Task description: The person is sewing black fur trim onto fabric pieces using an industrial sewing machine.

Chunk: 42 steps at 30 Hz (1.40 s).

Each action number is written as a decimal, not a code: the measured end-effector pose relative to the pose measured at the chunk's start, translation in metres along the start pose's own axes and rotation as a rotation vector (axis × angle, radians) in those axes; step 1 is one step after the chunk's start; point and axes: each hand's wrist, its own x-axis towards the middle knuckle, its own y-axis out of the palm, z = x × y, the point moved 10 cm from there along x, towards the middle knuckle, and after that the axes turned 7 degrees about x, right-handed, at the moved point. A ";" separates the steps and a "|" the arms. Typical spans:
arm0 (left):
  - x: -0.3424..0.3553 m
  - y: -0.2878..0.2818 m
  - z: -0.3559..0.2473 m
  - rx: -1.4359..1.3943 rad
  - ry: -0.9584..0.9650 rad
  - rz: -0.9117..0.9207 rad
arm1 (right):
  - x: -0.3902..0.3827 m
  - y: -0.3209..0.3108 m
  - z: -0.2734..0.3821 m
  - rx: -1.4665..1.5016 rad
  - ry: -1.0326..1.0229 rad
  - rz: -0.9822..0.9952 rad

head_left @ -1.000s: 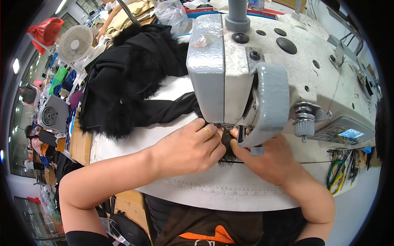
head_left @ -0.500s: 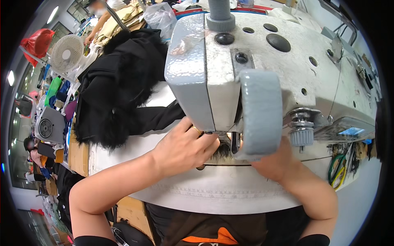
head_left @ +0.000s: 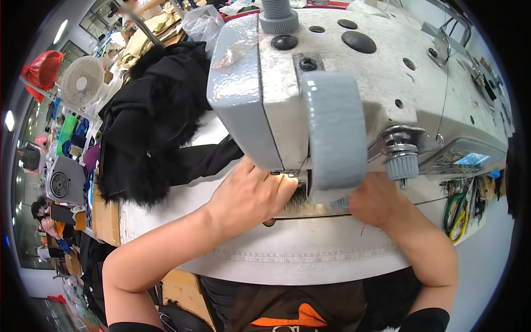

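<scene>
My left hand (head_left: 251, 191) is closed at the needle area of a grey and white sewing machine (head_left: 287, 116). Its fingers are pinched on dark fur-edged fabric (head_left: 297, 198); the fingertips are partly hidden by the machine head. A black garment with fur trim (head_left: 160, 122) lies heaped to the left, one strip of it running in toward that hand. My right hand (head_left: 379, 202) is on the other side of the needle, low over the table. A rounded grey part (head_left: 336, 133) of the machine covers its fingers, so what they hold cannot be seen.
Scissors with green and yellow handles (head_left: 456, 216) hang at the table's right end. A ruler scale marks the white table (head_left: 298, 260) in front of me. A white fan (head_left: 83, 80), a clear plastic bag (head_left: 203, 23) and brown pattern pieces (head_left: 141, 47) are farther back left.
My right hand has drawn away rightward from the needle area. My left hand stays beside the needle, its fingers tucked closer under the machine head. The whole view has shifted slightly.
</scene>
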 end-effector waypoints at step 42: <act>0.001 -0.028 -0.010 -0.028 -0.112 -0.098 | 0.001 0.013 -0.001 0.139 0.179 0.168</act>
